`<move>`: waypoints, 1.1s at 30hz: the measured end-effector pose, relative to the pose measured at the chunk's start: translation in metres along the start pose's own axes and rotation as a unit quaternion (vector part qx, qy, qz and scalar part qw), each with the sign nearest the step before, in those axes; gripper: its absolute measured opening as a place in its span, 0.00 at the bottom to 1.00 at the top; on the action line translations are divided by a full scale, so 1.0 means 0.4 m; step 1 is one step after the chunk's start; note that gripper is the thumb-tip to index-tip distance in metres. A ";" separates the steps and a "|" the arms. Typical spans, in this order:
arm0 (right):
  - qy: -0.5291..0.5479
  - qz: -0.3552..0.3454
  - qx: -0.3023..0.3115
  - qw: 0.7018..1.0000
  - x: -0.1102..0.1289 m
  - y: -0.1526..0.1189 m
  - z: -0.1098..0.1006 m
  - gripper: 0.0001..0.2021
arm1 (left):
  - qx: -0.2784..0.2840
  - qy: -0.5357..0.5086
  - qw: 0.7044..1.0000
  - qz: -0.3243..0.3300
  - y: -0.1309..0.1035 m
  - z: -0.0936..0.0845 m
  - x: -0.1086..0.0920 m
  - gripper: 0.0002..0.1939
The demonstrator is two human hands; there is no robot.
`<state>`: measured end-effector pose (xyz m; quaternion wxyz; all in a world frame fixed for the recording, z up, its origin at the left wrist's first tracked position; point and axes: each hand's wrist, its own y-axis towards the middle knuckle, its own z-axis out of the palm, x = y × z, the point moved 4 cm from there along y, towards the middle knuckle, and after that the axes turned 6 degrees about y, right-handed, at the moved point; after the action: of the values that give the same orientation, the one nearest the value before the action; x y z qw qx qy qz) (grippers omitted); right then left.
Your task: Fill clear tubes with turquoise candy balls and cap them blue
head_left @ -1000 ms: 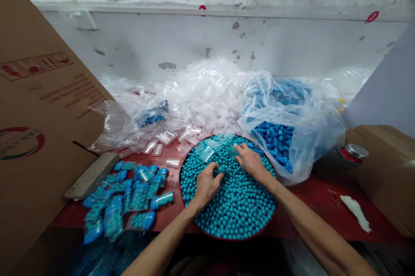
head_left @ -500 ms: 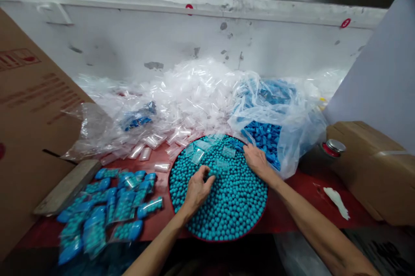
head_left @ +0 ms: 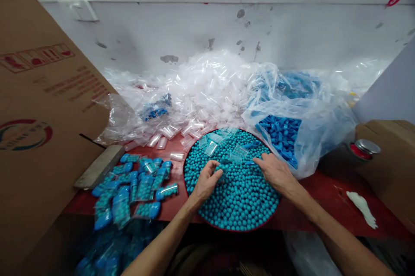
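Observation:
A round red tray (head_left: 278, 210) full of turquoise beads (head_left: 240, 200) stands at the table's front edge. Over its left half my left hand (head_left: 207, 179) has its fingers curled round a small clear packet holding beads, partly hidden. At the tray's right side my right hand (head_left: 274, 171) pinches a small blue cap (head_left: 250, 163). Another blue cap (head_left: 252, 144) and several clear sleeves (head_left: 211, 148) lie on the beads. Filled packets with blue ends (head_left: 145, 187) are heaped left of the tray.
Behind the tray spreads a pile of clear sleeves (head_left: 210, 84). An open plastic bag (head_left: 313, 138) of blue caps (head_left: 280, 133) is at the right. Cardboard boxes (head_left: 48, 94) flank both sides. A grey block (head_left: 100, 167) and a silver-lidded jar (head_left: 367, 147) stand nearby.
The camera view has shifted, moving the scene right. My right hand has moved inward from the tray's upper right edge, now with a blue cap, nearer my left hand.

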<state>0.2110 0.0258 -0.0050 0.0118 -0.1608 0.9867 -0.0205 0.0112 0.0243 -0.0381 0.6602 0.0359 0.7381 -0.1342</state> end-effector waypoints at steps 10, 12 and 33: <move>0.199 -0.173 0.000 0.964 0.129 0.012 -0.047 0.05 | 0.043 0.025 0.997 0.061 -0.004 0.050 -0.010 0.06; 0.337 -0.176 -0.009 0.925 0.123 0.031 -0.049 0.05 | 0.044 0.022 0.997 0.067 -0.001 0.053 -0.009 0.06; 0.562 -0.025 0.158 0.811 0.081 0.031 0.000 0.13 | 0.052 -0.001 0.996 0.072 -0.034 0.040 -0.004 0.08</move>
<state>0.1765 0.0273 -0.0060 -0.5202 -0.1415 0.8000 -0.2634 0.0239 0.0076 -0.0360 0.6662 0.1235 0.7249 -0.1246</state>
